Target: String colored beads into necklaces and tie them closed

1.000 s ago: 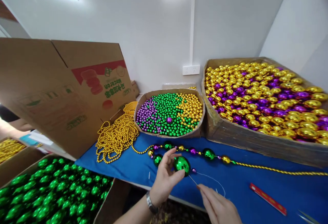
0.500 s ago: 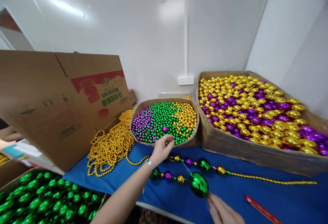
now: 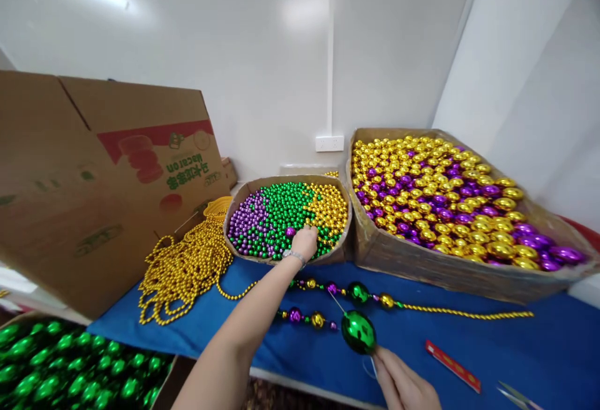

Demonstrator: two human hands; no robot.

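Observation:
My left hand (image 3: 307, 241) reaches into a shallow box (image 3: 349, 210) of small round beads, its curled fingers at the green and gold ones. Whether a bead is between the fingertips is hidden. My right hand (image 3: 398, 379) is closed at the lower end of a large shiny green bead (image 3: 359, 332), holding it above the blue cloth. A thin pale needle or wire (image 3: 336, 301) sticks out of the bead's top, and a thread loop (image 3: 370, 367) hangs below. Behind it lies a strand of mixed beads (image 3: 387, 300) ending in gold twisted cord (image 3: 469, 314).
A large box (image 3: 398, 254) of gold and purple beads stands at right. Gold bead chains (image 3: 187, 272) pile beside a tall carton (image 3: 154, 222). Large green beads (image 3: 70, 360) fill a box at lower left. A red packet (image 3: 452, 365) and scissors-like metal tips (image 3: 515, 394) lie at right.
My left hand has moved forward and down into the small beads from above the box's near edge. My right hand still holds the green bead. The view has shifted slightly right.

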